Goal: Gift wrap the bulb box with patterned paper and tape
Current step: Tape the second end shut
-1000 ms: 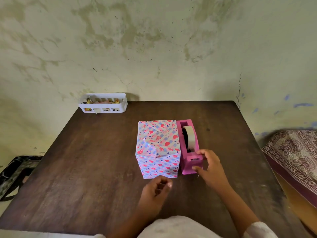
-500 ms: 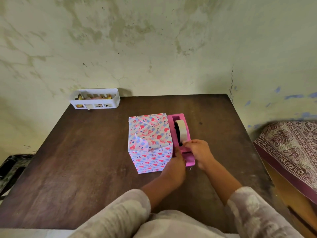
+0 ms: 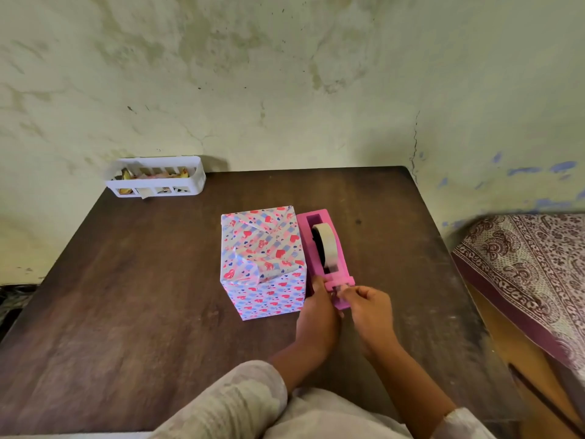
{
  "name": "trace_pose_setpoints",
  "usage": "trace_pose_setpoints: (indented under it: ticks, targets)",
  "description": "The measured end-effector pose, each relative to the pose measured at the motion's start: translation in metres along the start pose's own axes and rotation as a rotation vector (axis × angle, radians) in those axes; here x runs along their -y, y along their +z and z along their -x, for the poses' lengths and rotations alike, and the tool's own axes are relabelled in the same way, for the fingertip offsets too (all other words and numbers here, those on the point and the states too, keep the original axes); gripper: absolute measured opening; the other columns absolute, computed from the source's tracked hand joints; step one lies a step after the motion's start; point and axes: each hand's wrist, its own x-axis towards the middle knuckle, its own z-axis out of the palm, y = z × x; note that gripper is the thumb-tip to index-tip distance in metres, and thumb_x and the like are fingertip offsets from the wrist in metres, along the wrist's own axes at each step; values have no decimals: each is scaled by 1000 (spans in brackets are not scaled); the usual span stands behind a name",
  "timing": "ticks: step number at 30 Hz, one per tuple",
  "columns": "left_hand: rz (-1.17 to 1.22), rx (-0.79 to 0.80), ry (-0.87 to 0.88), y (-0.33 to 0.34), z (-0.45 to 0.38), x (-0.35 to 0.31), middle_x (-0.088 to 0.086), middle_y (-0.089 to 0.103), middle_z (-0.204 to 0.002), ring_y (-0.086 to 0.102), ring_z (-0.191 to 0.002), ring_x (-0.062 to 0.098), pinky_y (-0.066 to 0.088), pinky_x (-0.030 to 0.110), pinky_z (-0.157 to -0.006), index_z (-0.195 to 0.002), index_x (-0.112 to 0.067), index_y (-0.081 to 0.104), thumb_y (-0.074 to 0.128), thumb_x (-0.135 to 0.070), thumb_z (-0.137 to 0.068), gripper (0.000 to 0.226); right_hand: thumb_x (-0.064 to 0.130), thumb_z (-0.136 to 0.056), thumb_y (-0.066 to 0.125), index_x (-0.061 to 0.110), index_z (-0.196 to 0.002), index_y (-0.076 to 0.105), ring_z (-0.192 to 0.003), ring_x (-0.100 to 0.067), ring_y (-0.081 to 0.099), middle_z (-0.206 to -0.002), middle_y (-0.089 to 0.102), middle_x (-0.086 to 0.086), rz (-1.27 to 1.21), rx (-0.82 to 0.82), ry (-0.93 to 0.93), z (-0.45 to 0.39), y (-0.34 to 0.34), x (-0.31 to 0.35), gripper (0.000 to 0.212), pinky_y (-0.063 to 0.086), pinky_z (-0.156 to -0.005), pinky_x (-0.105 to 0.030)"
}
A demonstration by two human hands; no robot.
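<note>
The bulb box [image 3: 264,261], covered in white paper with red and blue hearts, stands upright in the middle of the dark wooden table [image 3: 126,296]. Its top folds look creased. A pink tape dispenser [image 3: 327,248] with a pale tape roll sits right beside the box on its right. My left hand [image 3: 318,315] grips the near left side of the dispenser by the cutter. My right hand [image 3: 368,310] pinches the tape end at the cutter, fingers curled.
A white slotted plastic basket [image 3: 156,180] with small items stands at the table's far left corner against the stained wall. A patterned maroon cloth [image 3: 531,264] lies over furniture to the right of the table.
My left hand moved from the table in front of the box onto the dispenser's near end. My right hand shifted from the dispenser's side to the cutter and pinched the tape.
</note>
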Motion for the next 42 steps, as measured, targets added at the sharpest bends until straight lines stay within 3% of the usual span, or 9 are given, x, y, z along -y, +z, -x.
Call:
trace_pose_setpoints:
  ticks: [6, 10, 13, 21, 25, 31, 35, 39, 42]
  targets:
    - [250, 53, -176, 3, 3, 5, 3, 72, -93, 68, -91, 20, 49, 44, -95, -97, -26, 66, 40, -65, -89, 48, 19, -91, 57, 7, -75, 70, -51, -5, 46, -66, 64, -6, 134, 29, -22, -3, -2, -16, 24, 35, -49, -17]
    - [-22, 83, -123, -4, 2, 6, 3, 68, -97, 65, -87, 17, 53, 37, -85, -118, -18, 54, 35, -49, -98, 42, 25, -94, 52, 15, -82, 61, -69, -5, 49, -89, 52, 1, 698, -27, -178, -10, -8, -23, 18, 38, -58, -12]
    - [-399, 139, 39, -6, 2, 10, 6, 59, -108, 62, -90, 17, 54, 29, -77, -145, -19, 9, 51, -25, -96, 64, 31, -93, 52, 17, -92, 64, -89, -13, 50, -101, 48, -1, 918, -79, -150, -10, -25, -44, 19, 41, -72, -24]
    - [-464, 145, 95, -11, -1, 4, 14, 63, -103, 62, -90, 31, 48, 38, -72, -141, -8, 24, 43, -10, -95, 49, 6, -90, 56, 16, -81, 62, -69, 0, 53, -74, 60, 6, 477, -69, -280, -6, -25, -21, 14, 35, -60, -10]
    - [-492, 124, 82, -20, 2, 2, -4, 57, -94, 55, -75, 5, 32, 12, -57, -131, -21, 42, 23, -57, -97, 53, 1, -90, 54, 15, -84, 64, -71, -1, 55, -77, 62, 3, 390, -41, -290, -4, -21, -9, 18, 36, -59, -8]
    - [-503, 184, 225, -51, 28, -37, 7, 57, -118, 61, -90, 13, 51, 23, -75, -148, -27, -14, 48, -23, -98, 80, 0, -91, 52, 14, -94, 67, -71, -7, 61, -77, 67, 4, 212, -54, -343, 6, -26, 20, 21, 50, -60, -12]
    - [-343, -2, 420, -92, 53, -80, 1, 64, -110, 63, -83, 13, 47, 22, -69, -148, -33, 6, 38, -34, -100, 58, 2, -89, 56, 13, -133, 46, -64, -6, 60, -70, 63, 0, 189, 38, -336, 5, -21, 53, 46, 45, -55, -8]
    - [52, -209, 804, -163, 61, -98, -10, 69, -93, 65, -79, 4, 49, 21, -72, -124, -38, 46, 39, -38, -96, 29, 9, -91, 57, 17, -130, 34, -54, -9, 60, -63, 63, 5, 74, 210, -323, 0, -8, 90, 46, 49, -53, -17]
    - [350, -290, 770, -206, 32, -86, -12, 71, -96, 67, -93, 4, 49, 18, -81, -103, -23, 65, 40, -31, -99, 26, 11, -93, 53, 20, -125, 34, -50, -3, 53, -56, 57, 4, 40, 300, -355, -8, 3, 119, 38, 45, -54, -19]
